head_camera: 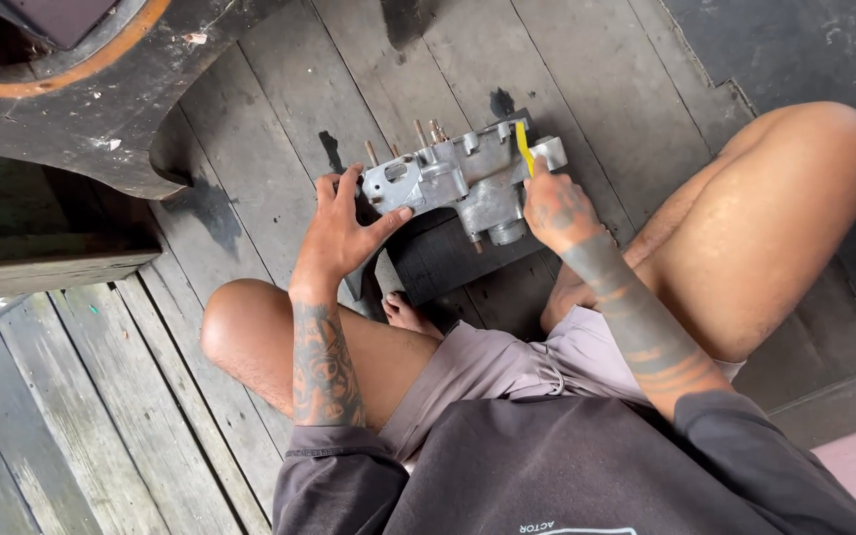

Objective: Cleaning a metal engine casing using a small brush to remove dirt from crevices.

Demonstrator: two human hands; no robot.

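Observation:
A grey cast-metal engine part with several studs sticking up at its far edge rests on a dark block on the wooden floor. My left hand steadies the part's left end, thumb pressed against its side. At the right end, my right hand grips a small yellow-handled tool that touches the top of the part. I sit cross-legged with my knees either side of the block.
Weathered grey floor planks run under everything. A large dark rounded object with an orange rim stands at the upper left. A dark mat lies at the upper right. My bare foot is just below the block.

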